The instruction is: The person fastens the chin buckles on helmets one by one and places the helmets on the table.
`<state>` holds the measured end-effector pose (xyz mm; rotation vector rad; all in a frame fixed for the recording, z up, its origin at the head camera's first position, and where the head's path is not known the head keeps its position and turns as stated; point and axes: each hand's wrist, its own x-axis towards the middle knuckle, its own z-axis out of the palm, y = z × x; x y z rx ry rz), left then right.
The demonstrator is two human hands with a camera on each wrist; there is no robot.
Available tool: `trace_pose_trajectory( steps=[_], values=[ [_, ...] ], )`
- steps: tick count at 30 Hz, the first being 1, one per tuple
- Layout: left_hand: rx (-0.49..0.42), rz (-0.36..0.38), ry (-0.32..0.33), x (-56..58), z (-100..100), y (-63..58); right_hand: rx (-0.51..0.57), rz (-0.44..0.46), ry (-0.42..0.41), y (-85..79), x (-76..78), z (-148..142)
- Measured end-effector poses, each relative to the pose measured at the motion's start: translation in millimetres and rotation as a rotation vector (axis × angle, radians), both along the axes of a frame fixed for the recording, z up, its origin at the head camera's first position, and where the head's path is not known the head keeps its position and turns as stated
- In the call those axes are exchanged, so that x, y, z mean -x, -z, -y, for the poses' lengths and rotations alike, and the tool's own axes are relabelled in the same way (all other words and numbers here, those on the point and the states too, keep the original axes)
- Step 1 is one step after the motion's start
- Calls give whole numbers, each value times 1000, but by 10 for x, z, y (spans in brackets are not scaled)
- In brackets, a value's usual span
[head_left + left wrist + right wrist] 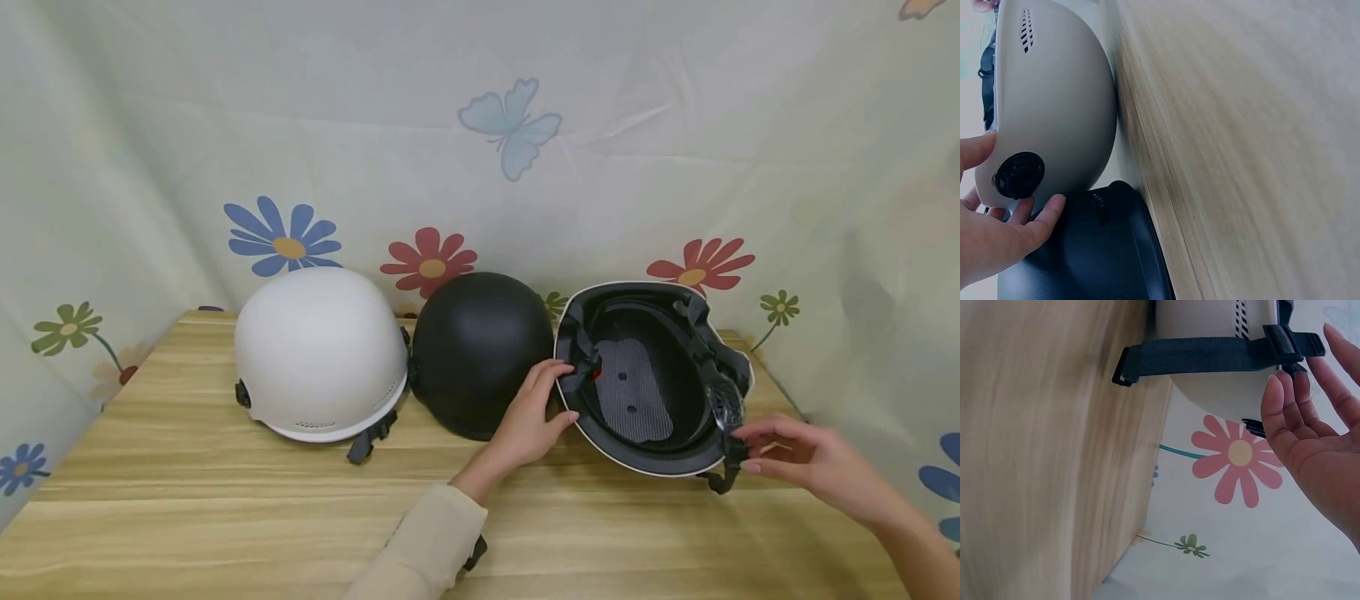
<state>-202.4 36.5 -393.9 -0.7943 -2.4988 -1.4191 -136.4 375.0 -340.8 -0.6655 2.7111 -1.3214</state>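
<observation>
A white-shelled helmet (637,479) lies tipped on its back at the right of the wooden table, its black padded inside facing up. My left hand (531,417) grips its left rim. In the left wrist view the thumb is on the rim and fingertips press the shell beside a round black knob (1020,175). On the far side, my right hand (813,458) is at the black chin strap (726,479). Its fingertips touch the strap near the buckle (1280,344), with the thumb apart from it in the right wrist view.
A black helmet (483,342) stands dome up in the middle, close against the tipped one. Further left is a white helmet (318,350), also dome up, its strap (372,437) trailing on the table (187,500). Behind hangs a flower-printed cloth (360,158).
</observation>
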Motion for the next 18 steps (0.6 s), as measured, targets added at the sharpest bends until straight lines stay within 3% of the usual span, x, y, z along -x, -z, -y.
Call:
trace_pose_trajectory(
  steps=[4, 12, 18],
  values=[
    [0, 8, 3, 6, 1, 3, 13, -25, -14, 55, -12, -6],
    [-1, 10, -1, 3, -3, 6, 87, -161, -75, 88, -10, 27],
    [-6, 18, -1, -3, -7, 8, 78, -187, -52, 90, -19, 57]
  ],
)
